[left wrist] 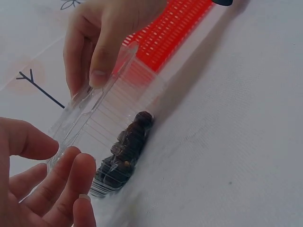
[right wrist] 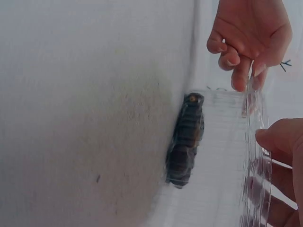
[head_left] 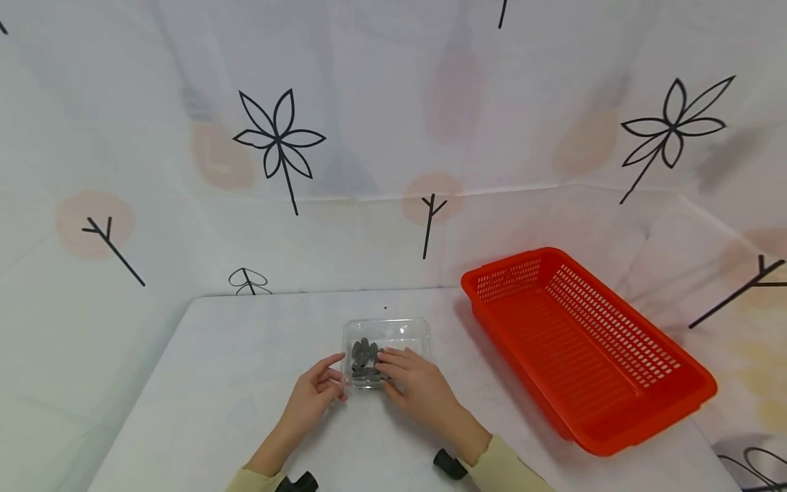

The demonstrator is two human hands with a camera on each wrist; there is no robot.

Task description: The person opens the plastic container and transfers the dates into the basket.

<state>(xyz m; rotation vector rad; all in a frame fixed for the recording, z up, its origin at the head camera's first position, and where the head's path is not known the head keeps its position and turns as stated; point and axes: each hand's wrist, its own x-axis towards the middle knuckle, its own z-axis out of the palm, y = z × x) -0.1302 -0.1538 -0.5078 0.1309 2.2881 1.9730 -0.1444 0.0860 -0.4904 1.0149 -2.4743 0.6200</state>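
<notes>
A small clear plastic container (head_left: 406, 333) sits on the white table (head_left: 233, 383) and holds several dark oval pieces (head_left: 365, 359). My right hand (head_left: 393, 362) lies over its near right side. Thumb and fingers pinch the rim in the right wrist view, where the right hand (right wrist: 274, 156) shows through the clear wall (right wrist: 227, 123). My left hand (head_left: 335, 379) touches the near left corner with loosely bent fingertips. The left wrist view shows the left hand (left wrist: 52, 161) beside the container (left wrist: 118, 99), the dark pieces (left wrist: 128, 146) heaped inside, and the right hand (left wrist: 90, 71) on the far rim.
A large red slotted basket (head_left: 615, 321) lies on the table to the right of the container, seen also as a red basket (left wrist: 175, 23) behind it. A white cloth with drawn flowers and twigs hangs behind and around the table.
</notes>
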